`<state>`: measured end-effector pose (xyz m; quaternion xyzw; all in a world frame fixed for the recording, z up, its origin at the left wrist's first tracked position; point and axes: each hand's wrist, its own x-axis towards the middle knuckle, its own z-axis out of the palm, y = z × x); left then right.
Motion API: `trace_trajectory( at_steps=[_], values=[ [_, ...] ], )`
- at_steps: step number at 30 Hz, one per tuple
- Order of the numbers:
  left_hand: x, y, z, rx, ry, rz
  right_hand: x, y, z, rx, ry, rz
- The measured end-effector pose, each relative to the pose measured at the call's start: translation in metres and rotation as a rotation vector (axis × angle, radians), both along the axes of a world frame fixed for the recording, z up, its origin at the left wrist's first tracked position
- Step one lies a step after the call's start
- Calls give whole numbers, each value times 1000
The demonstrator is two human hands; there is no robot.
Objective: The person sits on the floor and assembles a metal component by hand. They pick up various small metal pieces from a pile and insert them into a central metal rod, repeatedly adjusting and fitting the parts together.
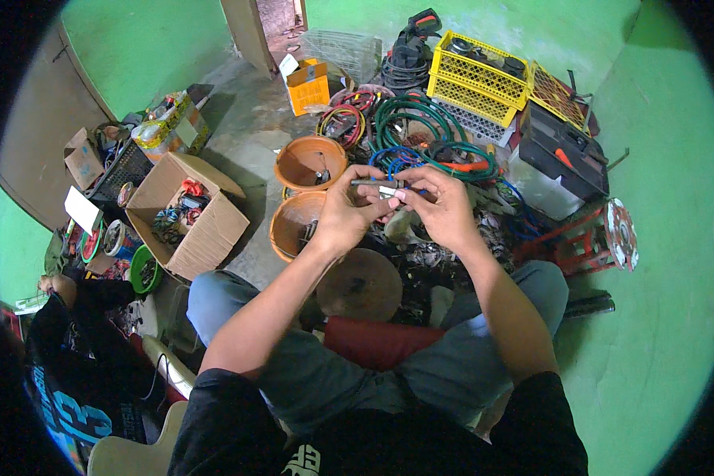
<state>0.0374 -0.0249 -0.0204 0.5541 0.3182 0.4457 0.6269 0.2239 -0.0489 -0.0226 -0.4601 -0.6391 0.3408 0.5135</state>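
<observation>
My left hand (pixel 347 208) and my right hand (pixel 446 210) meet in front of me, above the clutter on the floor. Between their fingertips they pinch a small dark rod-shaped part (pixel 368 182) with a pale, metallic-looking piece (pixel 387 191) beside it; its exact kind is too small to tell. The left fingers close on its left end, the right fingers on its right end. Just left of the hands stand two orange-brown tubs (pixel 287 163) with small dark parts inside. A round, dusty brown lid or pan (pixel 360 287) lies below, between my knees.
Coiled green hose (pixel 382 127) and blue and red cables lie beyond my hands. Yellow crates (pixel 481 73), a black toolbox (pixel 562 151) and a red metal stand (pixel 583 246) are to the right. Left are a cardboard box (pixel 214 246) of electrical bits and a person in black (pixel 95 357).
</observation>
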Motion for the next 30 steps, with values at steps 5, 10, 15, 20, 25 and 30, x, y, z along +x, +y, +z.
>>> trace_trajectory(
  at_steps=[5,10,15,20,25,30],
  values=[
    [-4,4,-2,-77,-128,45,-13,5,10,-70,118,25],
    [-8,4,4,-108,-273,38,-27,11,12,120,167,45],
    [-16,7,10,-72,-216,76,-36,26,4,261,64,0],
    [-25,6,13,-75,-146,112,-51,19,17,123,28,-64],
    [-31,5,17,-27,-107,140,-59,23,15,-4,171,-14],
    [-36,11,7,114,7,186,-62,36,7,-55,324,26]
  ],
)
